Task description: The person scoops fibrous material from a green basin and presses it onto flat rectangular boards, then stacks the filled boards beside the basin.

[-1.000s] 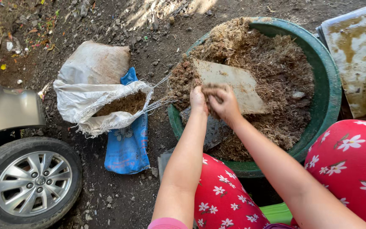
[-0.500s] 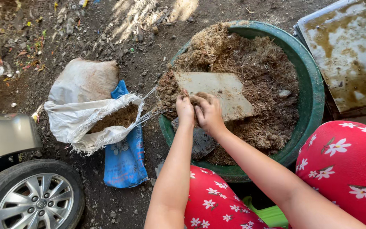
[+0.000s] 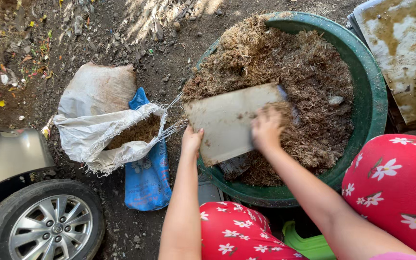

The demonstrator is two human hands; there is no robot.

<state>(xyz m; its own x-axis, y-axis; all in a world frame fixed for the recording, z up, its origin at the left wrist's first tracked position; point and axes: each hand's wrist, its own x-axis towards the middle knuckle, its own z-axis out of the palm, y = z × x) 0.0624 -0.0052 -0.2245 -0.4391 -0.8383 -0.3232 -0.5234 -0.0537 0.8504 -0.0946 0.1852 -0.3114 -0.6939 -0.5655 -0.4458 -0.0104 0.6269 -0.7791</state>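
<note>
Nearest to me are my two knees in red cloth with white flowers, and between them a bit of one green plastic stool (image 3: 309, 243) shows. My left hand (image 3: 191, 140) is closed on the near left edge of one flat pale board (image 3: 229, 120), thumb and fingers pinching it. My right hand (image 3: 266, 129) lies on the board's right side, fingers curled down into the brown stuff; it is blurred, so I cannot tell whether it grips the board or only presses on it. The board lies tilted on top of the heap, over the near left part of one big round green tub (image 3: 369, 103). That tub is piled high with dry brown fibrous soil mix (image 3: 309, 72), heaped above the rim at the far side, with one small pale stone (image 3: 335, 100) lying in it. Left of the tub, on the bare dirt ground (image 3: 121, 33), one white woven sack (image 3: 97, 125) lies on its side with its mouth open toward the tub, and the same brown mix shows inside. Under it lies one flat blue bag (image 3: 148, 173). At the near left is one car wheel (image 3: 49, 226) with a silver rim. Far right, one rusty stained metal sheet (image 3: 405, 53) lies beside the tub.
</note>
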